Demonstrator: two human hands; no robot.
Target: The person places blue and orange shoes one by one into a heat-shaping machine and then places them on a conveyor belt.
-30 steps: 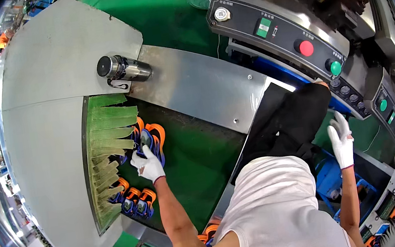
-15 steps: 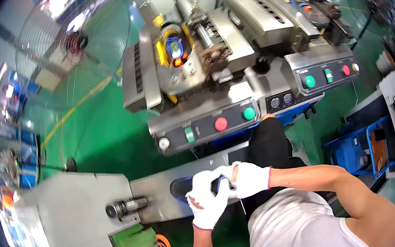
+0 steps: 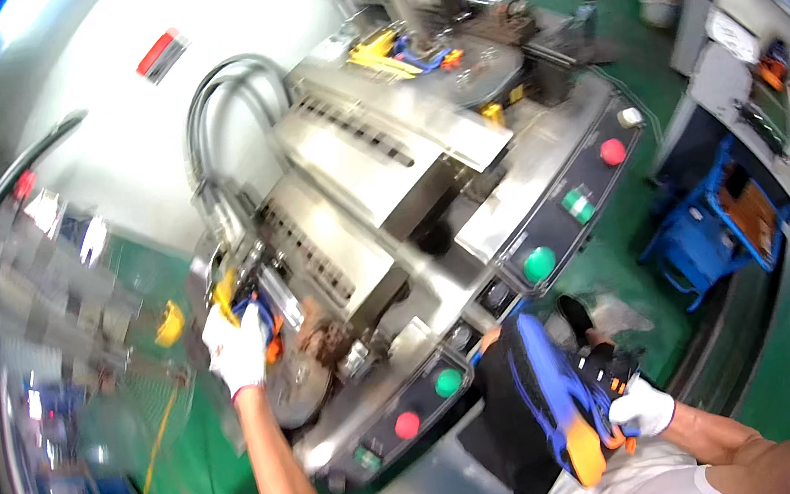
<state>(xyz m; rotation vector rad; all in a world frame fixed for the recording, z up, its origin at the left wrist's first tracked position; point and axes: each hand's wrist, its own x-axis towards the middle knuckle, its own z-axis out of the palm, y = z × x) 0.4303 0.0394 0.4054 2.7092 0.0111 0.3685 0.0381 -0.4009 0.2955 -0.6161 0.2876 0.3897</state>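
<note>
My right hand (image 3: 643, 407), in a white knit glove, grips a sneaker (image 3: 544, 373) near my lap. The sneaker has a blue and black body, an orange patch at its lower end and dark laces or straps. My left hand (image 3: 237, 345), gloved too, reaches to the left station of a metal machine (image 3: 324, 247). It lies at a yellow machine part (image 3: 223, 289) and a blue and orange shoe (image 3: 271, 327). Motion smears its fingers, so whether it grasps either is unclear.
Control panels with green (image 3: 540, 264) and red buttons (image 3: 407, 425) run along the machine's front. Its far station holds another blue and orange shoe (image 3: 429, 58). A metal bench (image 3: 440, 493) lies below. A blue cart (image 3: 720, 226) and a shelf (image 3: 767, 109) stand right.
My hands have parted from together above the bench. The left has gone up to the machine's left station; the right has moved right and holds the sneaker. The view has turned.
</note>
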